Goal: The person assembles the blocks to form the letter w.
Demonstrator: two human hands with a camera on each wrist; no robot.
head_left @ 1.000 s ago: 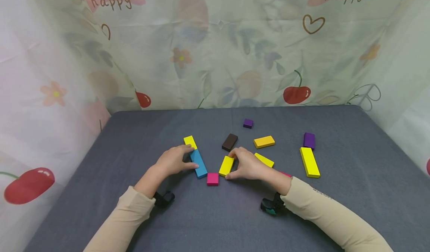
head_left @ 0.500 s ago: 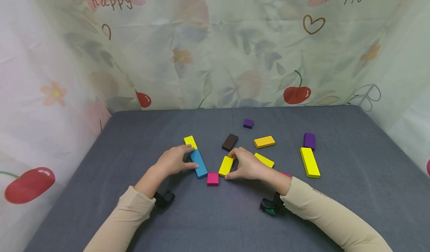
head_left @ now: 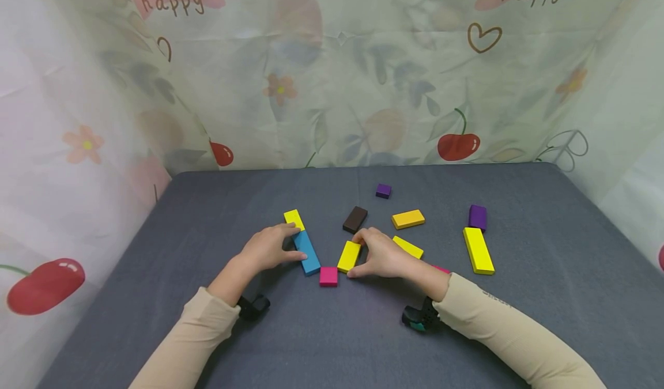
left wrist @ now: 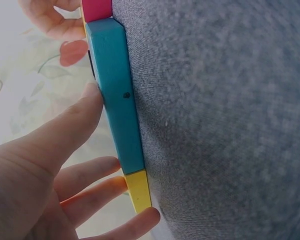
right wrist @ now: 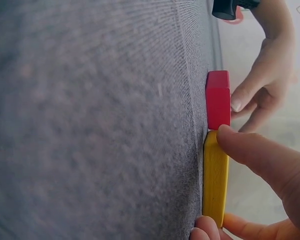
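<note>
In the head view, the spread left grip (head_left: 267, 248) touches the blue block (head_left: 308, 255) and the right grip (head_left: 381, 253) pinches a yellow block (head_left: 349, 256) beside the pink block (head_left: 328, 276) on the tabletop (head_left: 332, 343); in the left wrist view, the left thumb (left wrist: 72, 125) contacts the blue block; in the right wrist view, the right thumb (right wrist: 255, 154) and fingers (right wrist: 207, 227) engage the yellow block's opposite ends.

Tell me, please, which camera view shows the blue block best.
The left wrist view: the blue block appears large there, its long side and a dark spot plainly visible. The head view shows it smaller, from above, partly covered by the left hand. I cannot see it in the right wrist view.
</note>
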